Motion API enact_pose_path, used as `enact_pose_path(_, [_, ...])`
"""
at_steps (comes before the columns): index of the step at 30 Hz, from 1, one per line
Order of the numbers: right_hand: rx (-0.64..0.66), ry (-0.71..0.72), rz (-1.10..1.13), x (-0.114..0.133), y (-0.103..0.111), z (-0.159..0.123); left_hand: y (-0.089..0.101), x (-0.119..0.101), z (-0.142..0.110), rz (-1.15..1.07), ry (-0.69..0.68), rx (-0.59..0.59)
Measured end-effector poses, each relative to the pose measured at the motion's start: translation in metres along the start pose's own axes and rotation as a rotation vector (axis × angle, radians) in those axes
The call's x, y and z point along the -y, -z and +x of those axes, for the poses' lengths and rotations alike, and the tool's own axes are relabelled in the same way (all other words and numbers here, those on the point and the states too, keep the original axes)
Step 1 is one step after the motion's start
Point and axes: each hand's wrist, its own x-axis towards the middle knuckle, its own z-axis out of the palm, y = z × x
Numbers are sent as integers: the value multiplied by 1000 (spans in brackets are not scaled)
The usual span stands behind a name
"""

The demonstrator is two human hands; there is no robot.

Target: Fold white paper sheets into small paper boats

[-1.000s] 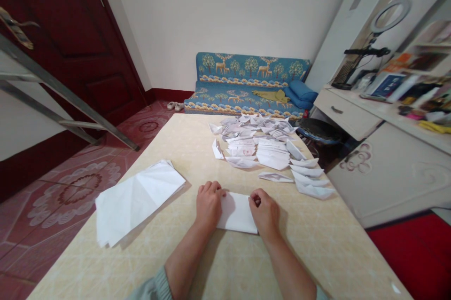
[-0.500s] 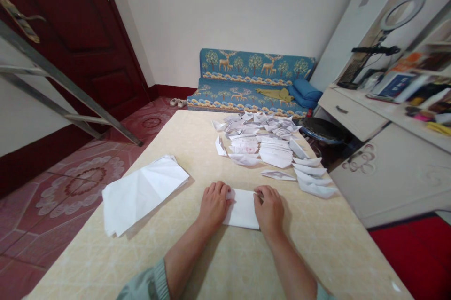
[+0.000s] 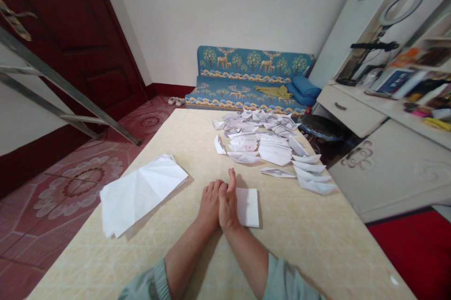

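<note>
A folded sheet of white paper (image 3: 248,208) lies on the table in front of me. My left hand (image 3: 210,202) is closed over its left end, fingers curled, hiding that edge. Right beside it, my right hand (image 3: 229,201) stands on its little-finger edge across the paper, fingers stretched out and touching the left hand. The right part of the paper stays uncovered. To the left is a stack of white paper sheets (image 3: 141,194) with crease lines. Beyond my hands, a single folded paper boat (image 3: 277,173) lies near several more folded paper boats (image 3: 310,173).
The patterned cream table (image 3: 225,262) carries rows of folded paper pieces (image 3: 275,149) toward its far right. Past it stands a blue sofa (image 3: 246,83). A metal ladder (image 3: 66,81) leans at the left, and a white cabinet (image 3: 398,168) stands at the right.
My right hand has left the paper's right edge and moved left, turning onto its side against my left hand. The left hand stays at the paper's left end.
</note>
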Motion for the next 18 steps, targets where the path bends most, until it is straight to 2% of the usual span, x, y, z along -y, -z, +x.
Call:
enact_pose_path(3, [50, 11, 2, -8, 3, -1, 0, 2, 0, 44, -22, 22])
enact_pose_path(8, [161, 37, -165, -11, 17, -4, 3, 2, 0, 45, -2, 25])
enact_pose_path(18, [198, 99, -465, -39, 84, 0, 10, 0, 0, 12, -11, 39])
